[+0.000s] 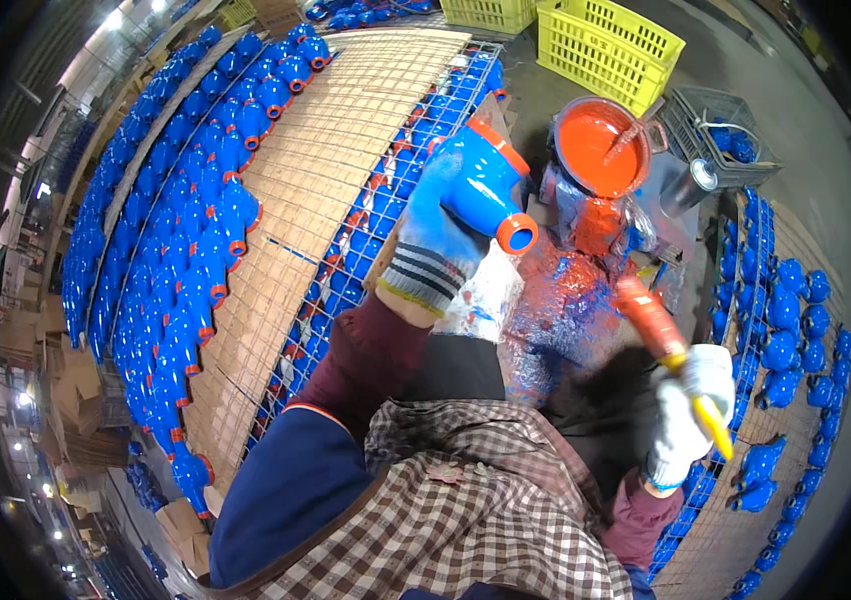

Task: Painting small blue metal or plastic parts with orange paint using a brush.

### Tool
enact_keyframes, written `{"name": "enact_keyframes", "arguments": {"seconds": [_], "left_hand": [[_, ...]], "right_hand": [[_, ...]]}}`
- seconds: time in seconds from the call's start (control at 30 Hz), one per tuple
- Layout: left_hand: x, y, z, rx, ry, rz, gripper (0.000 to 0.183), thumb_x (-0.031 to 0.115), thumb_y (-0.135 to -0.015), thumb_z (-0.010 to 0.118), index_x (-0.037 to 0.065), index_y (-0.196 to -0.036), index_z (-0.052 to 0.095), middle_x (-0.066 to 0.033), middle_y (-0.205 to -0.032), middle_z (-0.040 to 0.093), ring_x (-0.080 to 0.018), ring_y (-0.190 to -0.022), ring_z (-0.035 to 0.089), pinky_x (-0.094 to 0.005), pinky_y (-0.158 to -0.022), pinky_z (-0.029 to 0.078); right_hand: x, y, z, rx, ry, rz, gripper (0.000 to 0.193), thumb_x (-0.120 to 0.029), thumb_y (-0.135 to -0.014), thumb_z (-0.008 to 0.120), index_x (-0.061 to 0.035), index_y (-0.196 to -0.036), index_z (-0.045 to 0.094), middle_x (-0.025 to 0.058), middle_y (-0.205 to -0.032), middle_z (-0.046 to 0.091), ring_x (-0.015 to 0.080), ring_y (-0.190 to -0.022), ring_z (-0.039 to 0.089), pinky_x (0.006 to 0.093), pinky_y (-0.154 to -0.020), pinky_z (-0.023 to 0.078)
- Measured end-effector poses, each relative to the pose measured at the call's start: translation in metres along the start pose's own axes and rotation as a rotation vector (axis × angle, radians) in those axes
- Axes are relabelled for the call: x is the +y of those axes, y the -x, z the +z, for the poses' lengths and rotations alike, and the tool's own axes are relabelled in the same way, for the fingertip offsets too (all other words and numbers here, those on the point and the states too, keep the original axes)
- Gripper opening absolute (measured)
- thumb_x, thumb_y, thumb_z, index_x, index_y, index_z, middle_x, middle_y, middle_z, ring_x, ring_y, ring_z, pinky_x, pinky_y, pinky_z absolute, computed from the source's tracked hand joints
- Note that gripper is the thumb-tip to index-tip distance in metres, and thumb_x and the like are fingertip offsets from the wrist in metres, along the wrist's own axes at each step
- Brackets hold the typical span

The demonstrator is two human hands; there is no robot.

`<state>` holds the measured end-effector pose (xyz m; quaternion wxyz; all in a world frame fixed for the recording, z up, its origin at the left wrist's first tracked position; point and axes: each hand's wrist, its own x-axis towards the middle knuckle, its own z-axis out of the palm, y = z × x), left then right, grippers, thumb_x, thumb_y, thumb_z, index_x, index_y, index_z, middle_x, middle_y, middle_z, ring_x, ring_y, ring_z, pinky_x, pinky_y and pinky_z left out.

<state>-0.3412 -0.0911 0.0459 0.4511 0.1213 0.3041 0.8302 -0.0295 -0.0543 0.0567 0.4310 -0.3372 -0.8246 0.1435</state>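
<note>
My left hand (435, 235), in a blue-stained glove with black cuff stripes, grips a glossy blue pipe-like casting (480, 180). Orange-red paint coats the rims of the casting's openings, one of which faces me. To the right, my right hand (687, 405) wears a white glove and is closed round a paintbrush (652, 318) with a yellow handle. The brush's front part is covered in red paint and points up and left, apart from the casting. Beyond the brush stands a pot (648, 165) of orange-red paint with a stick or handle leaning in it.
Rows of blue castings (185, 230) with red rims cover the rack at left, beside bare boards (345, 110) and wire mesh. More castings (780, 350) lie on a right-hand rack. Yellow crates (610, 50), a grey crate (710, 105) and a dark can (687, 188) stand beyond.
</note>
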Motion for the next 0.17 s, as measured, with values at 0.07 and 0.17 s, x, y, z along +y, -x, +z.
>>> {"name": "enact_keyframes", "arguments": {"seconds": [0.07,0.17], "left_hand": [[0.015,0.013,0.012,0.021,-0.035,-0.006,0.058,0.039,-0.083,0.063,0.005,-0.127,0.046,-0.0129,-0.112,0.059,-0.0261,-0.095,0.061,-0.0418,-0.083,0.052],[0.015,0.016,-0.005,-0.021,-0.108,-0.073,0.064,0.039,-0.083,0.064,0.004,-0.132,0.042,-0.0136,-0.118,0.057,-0.0295,-0.104,0.059,-0.0435,-0.091,0.049]], "right_hand": [[-0.039,-0.026,0.006,-0.138,-0.486,-0.169,0.019,-0.01,-0.066,0.072,-0.0119,-0.084,0.071,0.0059,-0.08,0.061,0.0181,-0.069,0.055,0.0296,-0.058,0.042],[-0.048,-0.059,0.006,-0.478,-0.466,-0.466,0.026,-0.014,-0.055,0.078,-0.0168,-0.081,0.076,0.0069,-0.086,0.062,0.0188,-0.067,0.055,0.0327,-0.058,0.041]]}}
